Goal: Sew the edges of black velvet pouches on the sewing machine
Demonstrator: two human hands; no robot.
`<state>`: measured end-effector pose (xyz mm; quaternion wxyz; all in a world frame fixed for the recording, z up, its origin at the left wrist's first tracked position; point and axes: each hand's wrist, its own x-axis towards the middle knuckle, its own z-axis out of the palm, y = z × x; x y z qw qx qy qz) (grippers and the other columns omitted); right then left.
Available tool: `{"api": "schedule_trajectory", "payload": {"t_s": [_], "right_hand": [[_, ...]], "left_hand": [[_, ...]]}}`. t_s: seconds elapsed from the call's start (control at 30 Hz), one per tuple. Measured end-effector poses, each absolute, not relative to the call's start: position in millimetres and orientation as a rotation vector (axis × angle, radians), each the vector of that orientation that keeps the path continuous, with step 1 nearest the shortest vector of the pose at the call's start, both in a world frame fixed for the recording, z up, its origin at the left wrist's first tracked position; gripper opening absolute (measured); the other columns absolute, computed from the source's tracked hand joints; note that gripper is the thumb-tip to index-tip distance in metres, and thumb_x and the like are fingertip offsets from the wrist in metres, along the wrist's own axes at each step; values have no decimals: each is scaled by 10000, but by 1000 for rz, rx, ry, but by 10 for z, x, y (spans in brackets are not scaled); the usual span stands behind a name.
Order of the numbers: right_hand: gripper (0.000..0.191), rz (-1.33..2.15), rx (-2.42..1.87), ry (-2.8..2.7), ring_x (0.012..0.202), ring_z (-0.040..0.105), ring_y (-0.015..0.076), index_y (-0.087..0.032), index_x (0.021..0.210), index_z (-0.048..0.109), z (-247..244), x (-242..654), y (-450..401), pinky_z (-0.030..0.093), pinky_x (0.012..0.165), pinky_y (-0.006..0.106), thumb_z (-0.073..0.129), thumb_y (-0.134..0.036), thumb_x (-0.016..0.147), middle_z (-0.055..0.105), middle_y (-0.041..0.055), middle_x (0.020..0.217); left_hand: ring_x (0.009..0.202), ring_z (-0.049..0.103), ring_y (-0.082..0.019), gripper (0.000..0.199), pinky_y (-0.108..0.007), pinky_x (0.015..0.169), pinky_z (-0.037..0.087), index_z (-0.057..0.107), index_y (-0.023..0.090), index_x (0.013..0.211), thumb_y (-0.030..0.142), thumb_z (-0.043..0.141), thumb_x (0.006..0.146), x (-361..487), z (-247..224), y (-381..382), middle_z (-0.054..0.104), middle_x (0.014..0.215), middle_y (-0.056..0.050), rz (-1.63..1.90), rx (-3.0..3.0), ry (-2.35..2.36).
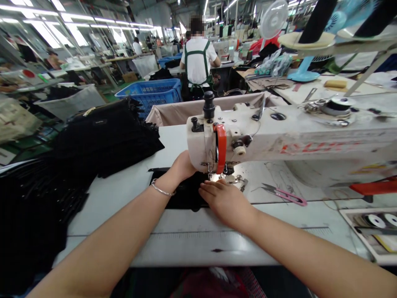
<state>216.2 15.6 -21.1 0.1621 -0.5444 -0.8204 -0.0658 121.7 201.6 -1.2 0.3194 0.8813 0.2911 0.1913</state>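
A white sewing machine (pixel 263 136) with an orange guard stands over the table, its lamp lit at the needle. Black fabric (pixel 182 194) lies flat under the machine's head. My left hand (pixel 185 165) is at the fabric's far side, left of the needle, its fingers hidden behind the machine head. My right hand (pixel 226 200) rests on the fabric's right edge just in front of the needle, fingers stretched out and flat. A silver bracelet (pixel 161 189) is round my left wrist.
Piles of black fabric (pixel 108 136) cover the table's left side. Pink-handled thread snips (pixel 287 194) lie right of the needle. A bobbin tray (pixel 350 219) is at the right edge. Behind are a blue basket (pixel 155 92) and a person in a white shirt (pixel 197 62).
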Motion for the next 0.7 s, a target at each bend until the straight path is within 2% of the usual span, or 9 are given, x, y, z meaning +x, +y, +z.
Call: {"api": "schedule_trajectory", "payload": {"t_s": [0.2,0.4,0.6,0.7], "right_hand": [[345,-190,-1545,-2299,1108,624,255,-84,1201,638,-174,2155,-12,486,908,406,507,-150,889,670,109,1219],[332,-187,-1512,-2245,1087,634,247,-87,1156,657,-161,2178,-24,483,891,404,497,-156,874,686,98,1189],[337,-189,-1481,-2259,1118,621,242,-84,1176,647,-206,2157,-9,486,924,402,457,-164,911,671,107,1220],[379,-96,-1525,-2306,1212,566,258,-85,1258,601,-180,2175,-56,475,968,422,451,-166,920,607,125,1321]], "left_hand": [[958,675,-232,164,-348,920,530,718,165,920,188,671,764,1214,-27,1858,753,1000,-47,418,2498,665],[949,683,-234,169,-338,891,540,710,149,956,196,673,798,1206,-86,1857,746,1046,-71,405,2608,663],[1024,664,-286,151,-417,955,510,706,143,959,187,598,864,1155,-31,1743,737,1049,-103,414,2707,686],[1092,627,-315,192,-485,1009,468,693,134,996,126,538,883,966,11,1501,717,1072,-126,449,2772,702]]}}
